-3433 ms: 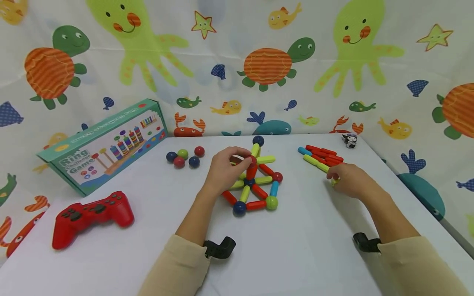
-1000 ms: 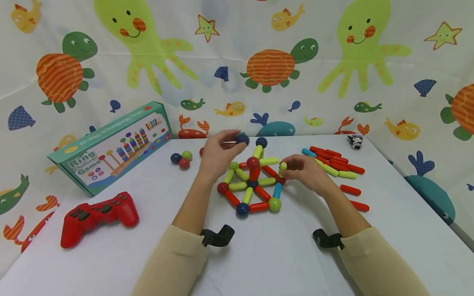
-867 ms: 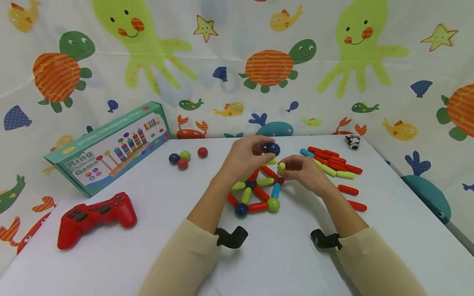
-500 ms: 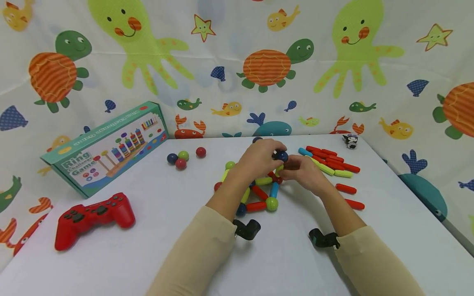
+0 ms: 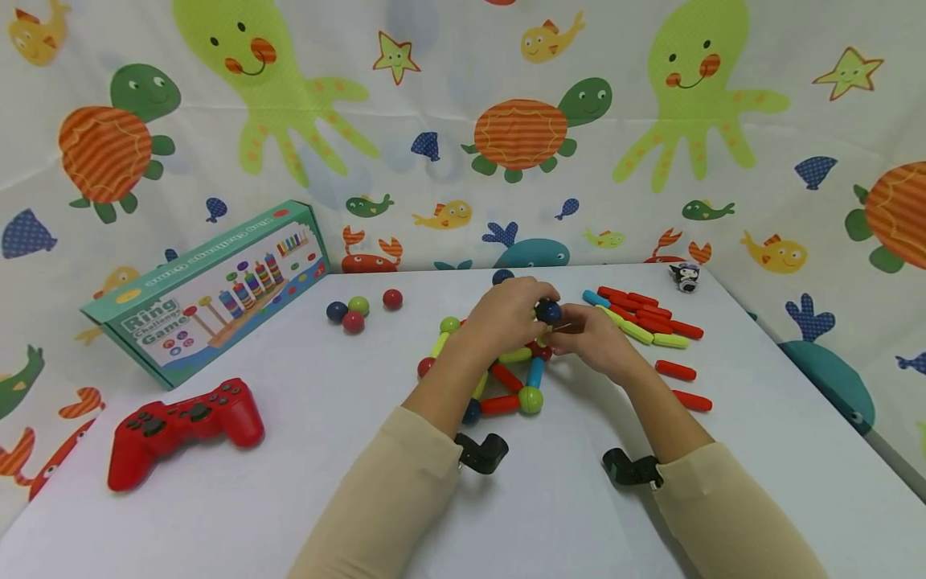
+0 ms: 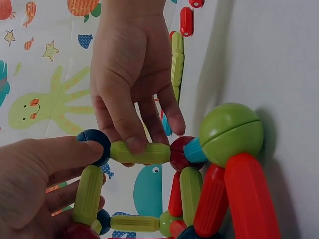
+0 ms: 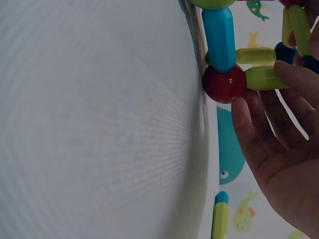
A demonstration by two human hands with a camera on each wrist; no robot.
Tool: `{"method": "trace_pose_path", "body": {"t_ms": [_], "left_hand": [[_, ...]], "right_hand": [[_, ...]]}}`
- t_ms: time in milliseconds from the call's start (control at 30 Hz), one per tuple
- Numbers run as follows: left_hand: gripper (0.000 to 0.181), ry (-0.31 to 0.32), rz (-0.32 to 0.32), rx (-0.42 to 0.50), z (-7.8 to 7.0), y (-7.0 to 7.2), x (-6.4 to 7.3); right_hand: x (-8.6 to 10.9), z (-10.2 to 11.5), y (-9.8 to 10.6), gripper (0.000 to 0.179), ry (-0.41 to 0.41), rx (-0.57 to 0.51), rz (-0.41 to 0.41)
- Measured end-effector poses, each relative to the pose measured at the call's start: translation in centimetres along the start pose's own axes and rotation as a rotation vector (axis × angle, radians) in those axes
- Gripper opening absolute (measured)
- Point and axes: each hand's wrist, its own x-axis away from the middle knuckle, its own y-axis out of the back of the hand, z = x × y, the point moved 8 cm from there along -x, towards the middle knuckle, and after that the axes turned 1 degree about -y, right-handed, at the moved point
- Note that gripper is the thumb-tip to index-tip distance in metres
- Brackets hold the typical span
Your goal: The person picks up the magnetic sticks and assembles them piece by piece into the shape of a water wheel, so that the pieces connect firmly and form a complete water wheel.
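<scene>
My left hand (image 5: 510, 318) pinches a dark blue ball (image 5: 547, 311) over the right side of a structure of magnetic rods and balls. My right hand (image 5: 596, 342) pinches a yellow-green magnetic rod (image 6: 139, 153) standing up from a red ball (image 7: 224, 83). In the left wrist view, the blue ball meets this rod's upper end. A second yellow-green rod (image 6: 87, 194) runs from the same ball toward another red ball. Below, a blue rod (image 5: 535, 371) joins the first red ball to a green ball (image 5: 531, 400). My left hand hides much of the structure in the head view.
Several loose rods (image 5: 644, 310) lie at the right, with two red rods (image 5: 676, 370) nearer. Loose balls (image 5: 354, 310) sit back left, beside a box (image 5: 210, 289). A red game controller (image 5: 188, 430) lies at the left, and a small figurine (image 5: 684, 277) stands back right.
My right hand has brought a yellow-green rod from the right pile onto the red ball. My left hand has taken a blue ball from the loose group and lowered it to the rod's top.
</scene>
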Motion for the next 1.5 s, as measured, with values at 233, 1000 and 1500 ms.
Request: {"method": "trace_pose_path", "body": {"t_ms": [233, 1000, 1500], "left_hand": [[0.053, 0.016, -0.012, -0.011, 0.4, 0.3, 0.3], [0.028, 0.19, -0.343, 0.466, 10.9, 2.8, 6.7], [0.037, 0.405, -0.159, 0.468, 16.3, -2.1, 5.4]], "right_hand": [[-0.1, 0.0, -0.1, 0.042, 0.008, 0.001, -0.007], [3.5, -0.9, 3.1, 0.037, 0.001, 0.184, 0.022], [4.6, 3.3, -4.6, 0.024, 0.12, 0.388, 0.198]]}}
